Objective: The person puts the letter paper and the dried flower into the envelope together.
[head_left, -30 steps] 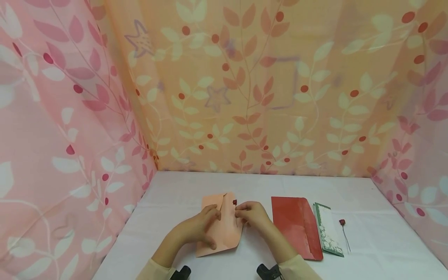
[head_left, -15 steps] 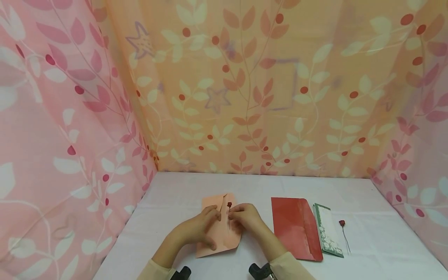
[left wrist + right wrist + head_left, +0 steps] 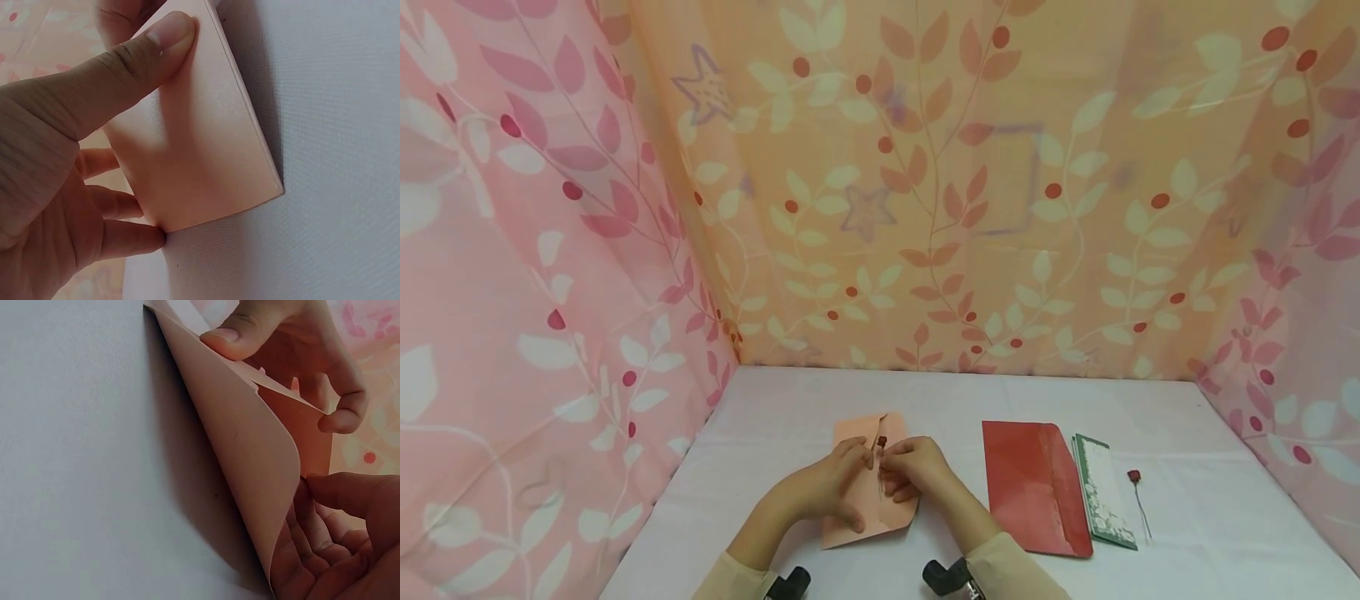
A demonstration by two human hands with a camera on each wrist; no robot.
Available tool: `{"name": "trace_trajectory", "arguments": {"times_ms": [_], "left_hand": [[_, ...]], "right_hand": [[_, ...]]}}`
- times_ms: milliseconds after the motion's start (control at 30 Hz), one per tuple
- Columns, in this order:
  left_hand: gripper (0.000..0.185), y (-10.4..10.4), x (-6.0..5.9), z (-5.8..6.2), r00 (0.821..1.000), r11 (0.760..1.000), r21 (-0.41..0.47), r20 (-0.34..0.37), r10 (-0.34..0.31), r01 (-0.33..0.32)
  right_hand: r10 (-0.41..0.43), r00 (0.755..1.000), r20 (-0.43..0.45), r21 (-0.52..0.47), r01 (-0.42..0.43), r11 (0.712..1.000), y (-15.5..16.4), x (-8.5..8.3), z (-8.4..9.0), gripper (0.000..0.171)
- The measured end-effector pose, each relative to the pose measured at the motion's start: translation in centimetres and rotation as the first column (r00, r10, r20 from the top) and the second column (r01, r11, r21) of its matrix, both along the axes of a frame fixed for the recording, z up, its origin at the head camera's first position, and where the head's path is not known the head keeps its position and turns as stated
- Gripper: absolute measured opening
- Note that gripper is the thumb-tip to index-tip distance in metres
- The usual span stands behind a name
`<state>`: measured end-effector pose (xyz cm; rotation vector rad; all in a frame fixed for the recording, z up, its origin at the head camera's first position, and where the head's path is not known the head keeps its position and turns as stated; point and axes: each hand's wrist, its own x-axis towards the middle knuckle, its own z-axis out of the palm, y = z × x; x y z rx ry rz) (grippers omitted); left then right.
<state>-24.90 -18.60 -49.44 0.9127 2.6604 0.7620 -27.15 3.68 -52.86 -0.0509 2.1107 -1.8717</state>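
A pale pink envelope [image 3: 880, 508] lies on the white table [image 3: 790, 417] near its front edge. My left hand [image 3: 838, 479] grips the envelope, thumb [image 3: 156, 44] on its face and fingers behind it. In the right wrist view the envelope's flap [image 3: 250, 444] curls up from the table. My right hand [image 3: 898, 468] pinches the thin stem of a small red rose [image 3: 882, 441], whose head stands just above the envelope's upper edge, between both hands. The right wrist view shows curled fingers [image 3: 337, 550] beside the flap; the rose is hidden there.
To the right lie a red envelope [image 3: 1033, 487], a green and white card [image 3: 1101, 493] and a second small red rose [image 3: 1133, 477] on a thin stem. Leaf-patterned cloth walls [image 3: 925, 208] close in the table at the back and both sides.
My right hand has carried the small rose leftward, from the envelope's right edge to its middle beside the left hand. The left hand has kept its hold.
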Motion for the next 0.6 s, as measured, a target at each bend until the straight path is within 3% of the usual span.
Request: {"name": "trace_trajectory", "arguments": {"times_ms": [200,600], "left_hand": [[0.079,0.0,-0.1,-0.2,0.999,1.000,-0.022,-0.036,-0.011,0.011],[0.082,-0.1,0.1,0.1,1.000,1.000,0.001,-0.001,-0.001,0.001]], "right_hand": [[0.011,1.000,0.012,-0.033,-0.011,0.999,-0.6,0.1,0.0,0.018],[0.055,0.998,0.012,-0.003,-0.055,0.998,-1.5,-0.1,-0.6,0.016]]}}
